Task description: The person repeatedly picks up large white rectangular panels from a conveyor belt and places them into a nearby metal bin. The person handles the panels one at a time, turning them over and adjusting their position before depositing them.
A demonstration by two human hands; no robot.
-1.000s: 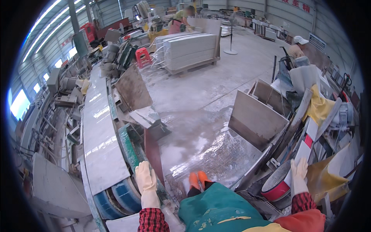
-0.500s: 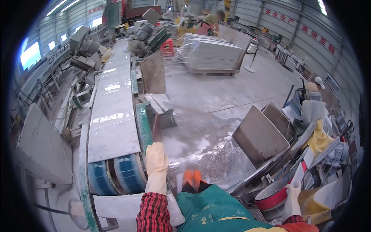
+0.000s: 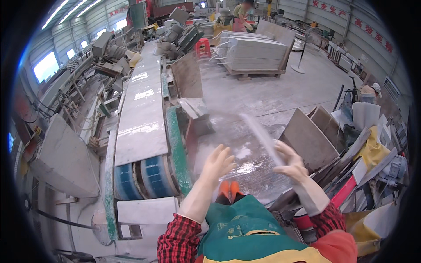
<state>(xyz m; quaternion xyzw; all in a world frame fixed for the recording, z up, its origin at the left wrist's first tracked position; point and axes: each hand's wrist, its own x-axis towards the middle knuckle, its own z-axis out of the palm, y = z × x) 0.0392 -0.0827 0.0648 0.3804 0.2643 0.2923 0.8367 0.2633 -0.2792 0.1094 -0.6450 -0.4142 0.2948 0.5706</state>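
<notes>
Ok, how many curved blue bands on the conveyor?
2: left blue band, right blue band, side by side, nearer than the pale glossy slab. More may hide underneath.

Red characters (image 3: 373, 35) run along the right wall (image 3: 377, 61) toward two o'clock. More red characters (image 3: 118, 11) mark the left wall (image 3: 104, 23) at eleven. Print (image 3: 238, 220) on the green apron (image 3: 237, 242), six o'clock, is too small to read.

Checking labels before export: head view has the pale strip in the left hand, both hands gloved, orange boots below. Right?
One error: the pale strip is in the right hand, not the left hand; the head view shows it. Both hands are gloved and the orange boots are below, as you said.
</notes>
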